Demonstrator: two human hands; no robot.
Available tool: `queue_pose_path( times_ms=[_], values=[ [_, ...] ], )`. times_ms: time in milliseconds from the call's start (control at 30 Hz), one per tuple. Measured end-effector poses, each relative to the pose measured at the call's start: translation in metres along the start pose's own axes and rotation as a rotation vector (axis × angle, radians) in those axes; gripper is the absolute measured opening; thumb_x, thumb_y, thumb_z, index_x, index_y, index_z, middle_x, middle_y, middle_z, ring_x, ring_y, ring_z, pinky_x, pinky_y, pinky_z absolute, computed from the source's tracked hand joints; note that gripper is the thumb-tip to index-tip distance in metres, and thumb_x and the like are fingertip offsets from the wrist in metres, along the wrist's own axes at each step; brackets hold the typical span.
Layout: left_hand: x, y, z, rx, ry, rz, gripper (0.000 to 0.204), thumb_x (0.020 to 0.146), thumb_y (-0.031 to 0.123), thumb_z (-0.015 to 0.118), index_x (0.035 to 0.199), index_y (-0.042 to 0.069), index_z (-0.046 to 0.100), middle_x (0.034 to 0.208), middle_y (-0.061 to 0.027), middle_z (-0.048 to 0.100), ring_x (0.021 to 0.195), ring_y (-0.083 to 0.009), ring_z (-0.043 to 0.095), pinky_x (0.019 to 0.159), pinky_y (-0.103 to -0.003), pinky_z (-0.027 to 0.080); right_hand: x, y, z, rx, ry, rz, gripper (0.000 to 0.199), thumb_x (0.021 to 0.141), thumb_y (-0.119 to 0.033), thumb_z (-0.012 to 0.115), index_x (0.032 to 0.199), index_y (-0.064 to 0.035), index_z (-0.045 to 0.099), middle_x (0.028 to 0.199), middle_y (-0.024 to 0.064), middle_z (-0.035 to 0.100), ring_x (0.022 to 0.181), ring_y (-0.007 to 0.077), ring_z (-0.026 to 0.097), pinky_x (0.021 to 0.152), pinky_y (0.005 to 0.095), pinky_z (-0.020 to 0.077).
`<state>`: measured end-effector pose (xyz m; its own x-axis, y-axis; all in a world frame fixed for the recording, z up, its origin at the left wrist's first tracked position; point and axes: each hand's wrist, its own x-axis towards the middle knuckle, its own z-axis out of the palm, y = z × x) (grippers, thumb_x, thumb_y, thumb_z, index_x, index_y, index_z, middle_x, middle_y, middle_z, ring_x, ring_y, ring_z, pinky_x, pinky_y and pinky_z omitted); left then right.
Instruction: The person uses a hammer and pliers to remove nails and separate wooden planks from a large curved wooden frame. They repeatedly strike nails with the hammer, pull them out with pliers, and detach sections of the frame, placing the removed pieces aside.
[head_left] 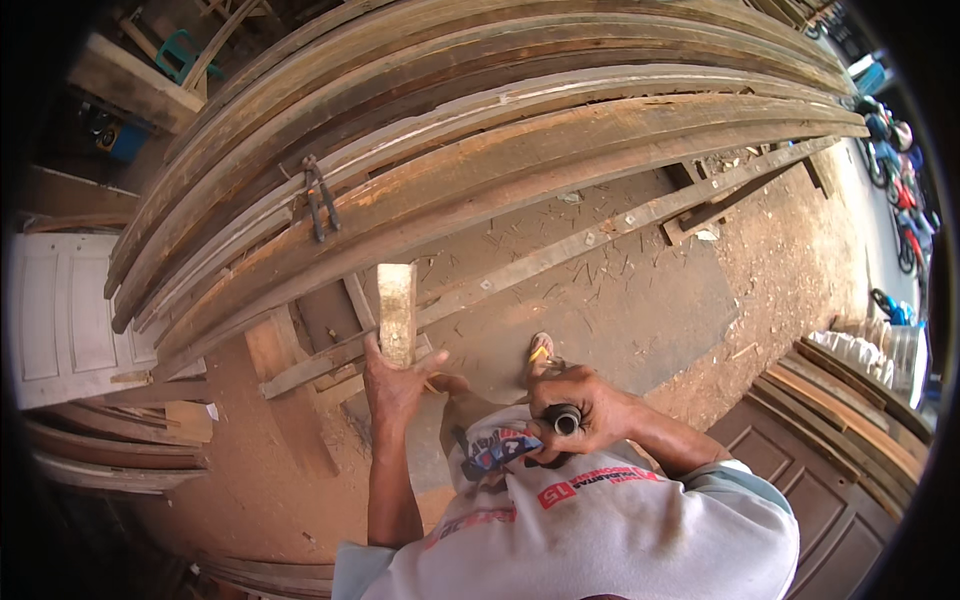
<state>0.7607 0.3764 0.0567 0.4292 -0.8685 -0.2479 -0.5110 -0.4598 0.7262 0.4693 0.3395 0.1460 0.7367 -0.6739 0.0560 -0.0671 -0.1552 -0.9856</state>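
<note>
A short pale wood block (397, 312) stands out beyond my left hand (393, 385), whose thumb and fingers close around its near end. My right hand (592, 408), in front of my shirt, is wrapped round a dark round handle (566, 420) with a hollow end pointing up at me. The rest of that tool is hidden by the hand. Away from both hands, pincers (318, 200) with dark handles lie across the stacked planks, their jaws toward the far side.
Long, rough wooden planks (430, 200) fill the far side. A narrow beam (600, 232) runs slantwise beneath them. Nails or splinters litter the ground. White door panels (70, 310) stand left, a brown door (800, 480) lies right, and motorbikes (905, 220) are parked along the far right.
</note>
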Motion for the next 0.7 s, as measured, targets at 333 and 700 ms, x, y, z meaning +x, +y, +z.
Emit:
queue_pose_path(
  times_ms=[333,700],
  values=[
    [0.084,0.086,0.033,-0.036,0.152,0.285,0.061,0.088,0.044,0.082,0.128,0.002,0.061,0.113,-0.0136,0.067,0.104,-0.0238,0.064,0.093,-0.042,0.052,-0.063,0.042,-0.042,-0.104,0.476,0.23,0.015,0.084,-0.005,0.075,0.081,-0.0029,0.061,0.067,0.0094,0.062,0.057,0.0202,0.06,0.057,0.0343,0.0489],
    [0.26,0.102,0.061,0.341,0.041,0.285,0.071,0.096,0.055,0.064,0.141,0.0,0.06,0.133,-0.0308,0.064,0.125,-0.0471,0.062,0.102,-0.052,0.05,-0.076,0.044,-0.011,-0.19,0.728,0.397,0.012,0.085,-0.008,0.075,0.086,-0.0017,0.065,0.069,0.0134,0.064,0.061,0.0185,0.063,0.058,0.036,0.0492]
  ],
)
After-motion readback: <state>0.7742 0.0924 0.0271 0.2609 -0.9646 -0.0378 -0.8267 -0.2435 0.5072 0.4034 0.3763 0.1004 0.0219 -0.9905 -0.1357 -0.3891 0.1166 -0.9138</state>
